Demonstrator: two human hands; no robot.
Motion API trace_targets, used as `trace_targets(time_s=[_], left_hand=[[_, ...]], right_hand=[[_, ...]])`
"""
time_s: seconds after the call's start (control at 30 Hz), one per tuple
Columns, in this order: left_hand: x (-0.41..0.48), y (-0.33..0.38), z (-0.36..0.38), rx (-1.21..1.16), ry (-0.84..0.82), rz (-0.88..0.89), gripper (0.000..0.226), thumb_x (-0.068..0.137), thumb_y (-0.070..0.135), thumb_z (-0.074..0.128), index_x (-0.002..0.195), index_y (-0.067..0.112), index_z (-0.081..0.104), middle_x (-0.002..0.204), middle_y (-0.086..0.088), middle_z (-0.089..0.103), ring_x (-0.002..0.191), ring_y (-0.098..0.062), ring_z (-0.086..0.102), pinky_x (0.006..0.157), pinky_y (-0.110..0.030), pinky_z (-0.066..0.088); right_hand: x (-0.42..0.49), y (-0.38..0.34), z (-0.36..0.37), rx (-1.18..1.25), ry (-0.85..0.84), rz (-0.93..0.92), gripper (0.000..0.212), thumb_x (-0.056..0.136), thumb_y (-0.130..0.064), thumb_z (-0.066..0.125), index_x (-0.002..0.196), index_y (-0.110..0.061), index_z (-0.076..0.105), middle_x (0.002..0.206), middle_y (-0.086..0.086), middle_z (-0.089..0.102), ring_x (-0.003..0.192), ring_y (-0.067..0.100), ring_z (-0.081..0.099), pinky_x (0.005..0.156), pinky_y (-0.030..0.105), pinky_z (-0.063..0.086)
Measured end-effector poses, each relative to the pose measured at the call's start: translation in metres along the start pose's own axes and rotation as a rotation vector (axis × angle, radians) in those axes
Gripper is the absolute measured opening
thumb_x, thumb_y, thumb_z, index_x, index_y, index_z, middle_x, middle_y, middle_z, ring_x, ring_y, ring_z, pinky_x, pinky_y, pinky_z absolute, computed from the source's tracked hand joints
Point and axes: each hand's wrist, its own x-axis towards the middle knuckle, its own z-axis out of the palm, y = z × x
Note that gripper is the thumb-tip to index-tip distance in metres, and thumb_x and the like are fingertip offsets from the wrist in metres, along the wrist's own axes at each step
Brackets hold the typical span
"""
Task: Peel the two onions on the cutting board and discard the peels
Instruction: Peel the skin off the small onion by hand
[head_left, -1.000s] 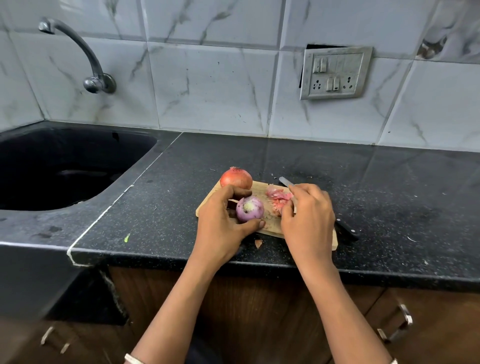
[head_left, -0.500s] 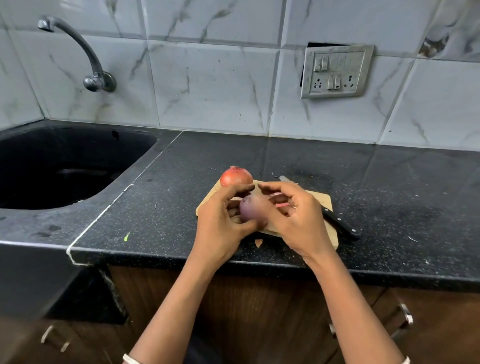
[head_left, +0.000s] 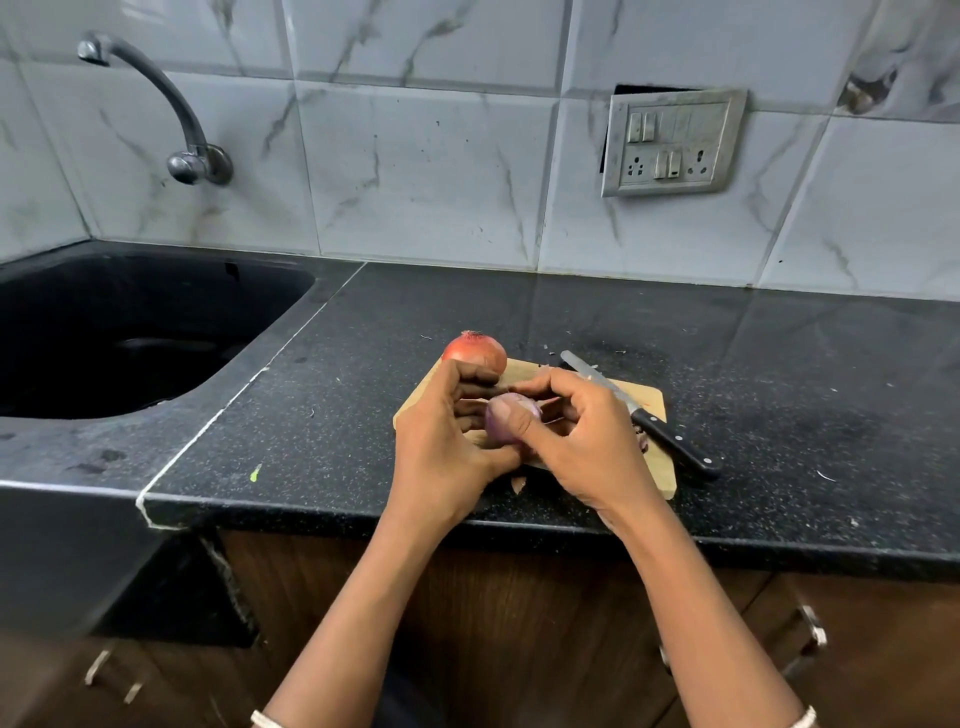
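Note:
A partly peeled purple onion (head_left: 503, 423) is held just above the wooden cutting board (head_left: 652, 402). My left hand (head_left: 447, 441) grips it from the left, fingers curled round it. My right hand (head_left: 582, 441) holds it from the right, thumb pressed on its front. An unpeeled red-orange onion (head_left: 475, 352) sits at the board's far left corner. Most of the loose peels on the board are hidden behind my right hand. A small peel scrap (head_left: 518, 484) lies on the counter by the board's near edge.
A black-handled knife (head_left: 641, 415) lies across the board's right side, its handle overhanging onto the black counter (head_left: 779, 389). A dark sink (head_left: 130, 332) with a tap (head_left: 171, 114) is at the left. A switch plate (head_left: 672, 143) is on the tiled wall.
My right hand left the peel pile on the board and came to the purple onion; both hands now hold it. The knife handle, covered before, is now visible.

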Motion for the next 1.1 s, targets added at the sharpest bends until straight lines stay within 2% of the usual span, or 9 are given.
trace_targets(time_s=[0.13,0.3,0.5,0.6,0.7,0.8,0.9,0.97,1.1], left_hand=[[0.0000,-0.0005,-0.0015,-0.022,0.010,-0.014,0.062,0.058,-0.014,0.088,0.106,0.014,0.061,0.100,-0.002,0.074,0.086,-0.007,0.073,0.070,-0.013,0.055],[-0.0027,0.0034,-0.0002,-0.011,-0.040,-0.009,0.072,0.051,-0.003,0.099,0.111,0.007,0.060,0.103,-0.002,0.072,0.090,-0.003,0.072,0.072,-0.013,0.055],[-0.0040,0.0075,0.0004,-0.027,-0.059,-0.021,0.064,0.058,-0.015,0.089,0.112,0.001,0.058,0.096,0.003,0.069,0.078,0.010,0.069,0.066,-0.007,0.051],[-0.0039,0.0058,-0.0001,-0.005,-0.053,-0.011,0.069,0.053,-0.006,0.096,0.111,0.005,0.059,0.101,0.002,0.072,0.086,0.003,0.071,0.070,-0.010,0.053],[-0.0038,0.0049,-0.0013,-0.016,-0.058,-0.024,0.074,0.050,-0.005,0.098,0.110,0.008,0.058,0.105,0.000,0.072,0.090,0.002,0.071,0.071,-0.011,0.054],[-0.0038,0.0049,-0.0016,-0.034,-0.043,-0.031,0.071,0.052,-0.009,0.096,0.110,0.007,0.058,0.102,-0.001,0.073,0.087,0.001,0.072,0.069,-0.011,0.054],[-0.0019,0.0011,-0.0015,-0.050,-0.010,-0.032,0.063,0.056,-0.015,0.089,0.107,0.005,0.059,0.098,-0.003,0.074,0.085,-0.002,0.073,0.069,-0.012,0.054],[-0.0026,0.0016,-0.0013,-0.062,-0.024,-0.041,0.060,0.057,-0.015,0.089,0.107,0.003,0.060,0.096,-0.001,0.074,0.083,0.000,0.073,0.069,-0.011,0.053],[-0.0038,0.0031,-0.0018,-0.072,-0.079,-0.025,0.064,0.054,-0.007,0.096,0.109,0.002,0.065,0.099,0.000,0.075,0.091,0.000,0.073,0.076,-0.011,0.054]], right_hand=[[-0.0010,0.0004,-0.0009,0.032,-0.044,0.012,0.025,0.080,-0.041,0.084,0.095,-0.025,0.072,0.088,-0.010,0.074,0.085,0.010,0.071,0.077,0.042,0.059],[0.0061,0.0024,0.0033,0.017,0.117,-0.018,0.023,0.092,-0.030,0.073,0.075,-0.017,0.065,0.073,-0.004,0.068,0.071,0.013,0.064,0.070,0.045,0.053],[0.0032,0.0013,0.0032,0.064,0.041,0.030,0.032,0.068,-0.044,0.087,0.081,-0.023,0.066,0.082,-0.006,0.071,0.075,0.014,0.069,0.065,0.040,0.058],[0.0063,0.0035,0.0043,0.055,0.113,0.057,0.021,0.082,-0.030,0.081,0.074,-0.020,0.065,0.076,-0.006,0.069,0.078,0.015,0.069,0.068,0.036,0.054],[0.0077,0.0038,0.0054,0.026,0.177,0.037,0.028,0.091,-0.021,0.074,0.067,-0.018,0.061,0.067,-0.007,0.065,0.071,0.012,0.064,0.067,0.036,0.050],[0.0045,0.0009,0.0032,0.087,0.073,0.043,0.022,0.080,-0.030,0.083,0.076,-0.018,0.065,0.077,-0.005,0.068,0.073,0.011,0.066,0.066,0.037,0.054],[0.0017,0.0037,0.0045,0.019,-0.025,0.068,0.038,0.065,-0.044,0.086,0.086,-0.025,0.061,0.082,-0.011,0.067,0.077,0.010,0.066,0.066,0.032,0.054],[0.0028,0.0042,0.0059,0.022,0.001,0.077,0.032,0.070,-0.046,0.080,0.084,-0.024,0.062,0.083,-0.010,0.068,0.080,0.013,0.066,0.070,0.036,0.054],[0.0056,0.0045,0.0032,0.060,0.111,0.042,0.023,0.096,-0.025,0.064,0.075,-0.016,0.061,0.075,-0.003,0.065,0.079,0.016,0.063,0.074,0.042,0.050]])
